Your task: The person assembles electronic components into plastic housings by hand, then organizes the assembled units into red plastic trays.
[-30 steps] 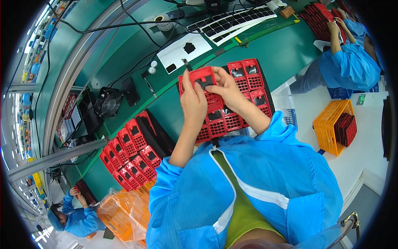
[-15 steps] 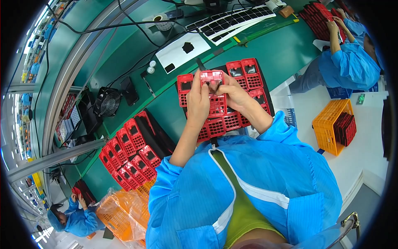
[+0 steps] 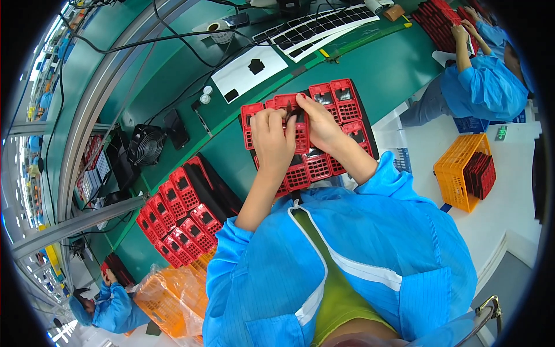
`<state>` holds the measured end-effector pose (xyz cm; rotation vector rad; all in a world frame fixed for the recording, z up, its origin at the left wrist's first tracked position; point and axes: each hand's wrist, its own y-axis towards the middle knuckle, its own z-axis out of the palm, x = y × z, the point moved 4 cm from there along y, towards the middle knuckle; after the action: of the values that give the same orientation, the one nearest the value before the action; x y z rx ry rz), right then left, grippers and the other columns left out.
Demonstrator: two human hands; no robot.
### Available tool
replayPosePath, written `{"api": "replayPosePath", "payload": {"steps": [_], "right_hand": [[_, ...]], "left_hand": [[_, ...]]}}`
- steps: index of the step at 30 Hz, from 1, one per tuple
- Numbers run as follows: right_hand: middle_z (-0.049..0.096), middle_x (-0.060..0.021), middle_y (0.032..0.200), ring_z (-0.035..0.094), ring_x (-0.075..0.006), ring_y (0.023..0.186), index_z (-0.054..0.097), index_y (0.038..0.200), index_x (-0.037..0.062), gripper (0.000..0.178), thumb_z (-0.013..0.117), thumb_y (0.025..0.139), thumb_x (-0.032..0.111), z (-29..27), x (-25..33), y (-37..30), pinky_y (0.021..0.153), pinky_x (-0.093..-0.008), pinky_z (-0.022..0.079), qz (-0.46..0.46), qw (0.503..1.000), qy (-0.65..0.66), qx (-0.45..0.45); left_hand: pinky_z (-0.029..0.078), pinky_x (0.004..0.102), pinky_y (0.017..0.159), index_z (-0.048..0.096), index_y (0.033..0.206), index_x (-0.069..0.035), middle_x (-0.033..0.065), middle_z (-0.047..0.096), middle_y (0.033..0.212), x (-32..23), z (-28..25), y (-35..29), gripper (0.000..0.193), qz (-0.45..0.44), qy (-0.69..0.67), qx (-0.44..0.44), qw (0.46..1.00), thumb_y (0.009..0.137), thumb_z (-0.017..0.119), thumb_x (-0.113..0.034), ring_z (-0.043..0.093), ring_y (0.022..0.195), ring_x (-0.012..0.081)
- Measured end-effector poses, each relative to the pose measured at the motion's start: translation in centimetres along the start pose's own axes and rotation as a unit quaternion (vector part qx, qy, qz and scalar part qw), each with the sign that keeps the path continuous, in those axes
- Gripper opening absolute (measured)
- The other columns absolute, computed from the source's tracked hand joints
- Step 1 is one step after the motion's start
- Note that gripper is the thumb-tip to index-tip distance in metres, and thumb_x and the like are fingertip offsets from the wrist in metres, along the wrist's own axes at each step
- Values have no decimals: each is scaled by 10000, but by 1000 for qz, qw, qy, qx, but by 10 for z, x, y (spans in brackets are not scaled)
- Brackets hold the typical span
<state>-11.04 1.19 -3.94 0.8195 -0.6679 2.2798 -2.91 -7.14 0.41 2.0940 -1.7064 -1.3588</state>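
Note:
In front of my chest, a red phone-like plastic housing [image 3: 301, 136] with a window and a grid of key holes is held up. My right hand [image 3: 324, 128] grips its right side, with the thumb near the top edge. Curled over its left part, my left hand [image 3: 272, 139] pinches a dark, slim, pointed tool [image 3: 290, 110] by the window; its exact kind is hard to make out. Behind and below both hands, several similar red housings [image 3: 354, 110] lie in rows on a black tray [image 3: 366, 115], partly covered by my hands.
More red housings [image 3: 173, 199] on black trays sit at left. An orange crate [image 3: 167, 295] with clear plastic stands below them. White sheets [image 3: 248, 72], a fan [image 3: 145, 144] and cables occupy the green bench [image 3: 381, 75]. A yellow crate [image 3: 457, 173] stands right; co-workers [image 3: 480, 87] are nearby.
My left hand has shifted from the housing's left edge to over its window, fingers curled. My right hand has moved from the window to the housing's upper right side.

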Motion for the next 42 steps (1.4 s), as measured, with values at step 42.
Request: {"api": "replayPosePath", "payload": {"steps": [42], "right_hand": [[579,-91,686,541,-128,548,508,1105,22,262,569,851,38,-7,56,-8,508,-267,413,-296,781,-547,-55]], "left_hand": [[377,257,493,373,1200,50,44,458,601,13,42,4,377,-220,-191,45,956,870,528,-46,456,518,103]]}}
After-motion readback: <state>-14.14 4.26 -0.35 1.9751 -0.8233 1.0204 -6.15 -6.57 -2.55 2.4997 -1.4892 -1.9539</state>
